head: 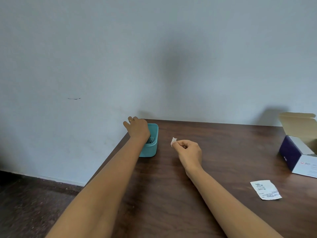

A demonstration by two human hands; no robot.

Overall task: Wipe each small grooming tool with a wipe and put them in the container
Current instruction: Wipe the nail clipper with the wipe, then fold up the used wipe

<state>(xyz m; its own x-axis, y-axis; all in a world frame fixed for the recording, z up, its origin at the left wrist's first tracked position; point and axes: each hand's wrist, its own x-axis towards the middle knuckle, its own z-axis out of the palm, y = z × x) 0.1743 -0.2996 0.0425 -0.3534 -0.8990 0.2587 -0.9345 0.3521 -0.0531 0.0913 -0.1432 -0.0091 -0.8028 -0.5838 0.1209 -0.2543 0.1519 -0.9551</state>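
Note:
A small teal container (153, 148) stands near the table's far left corner. Grey metal grooming tools (151, 140) lie inside it. My left hand (138, 129) hovers over the container's left side, back of the hand up, a ring on one finger. Its thumb and fingertips dip behind the rim, so I cannot see whether they hold anything. To the right of the container, my right hand (188, 152) is raised a little above the table. It pinches a small white wipe (173, 141) between thumb and forefinger, the other fingers curled in.
The dark wooden table (214, 169) meets a pale wall at the back, and its left edge drops to the floor. An open blue-and-white cardboard box (298, 152) stands at the far right. A torn white wipe packet (265, 189) lies in front of the box.

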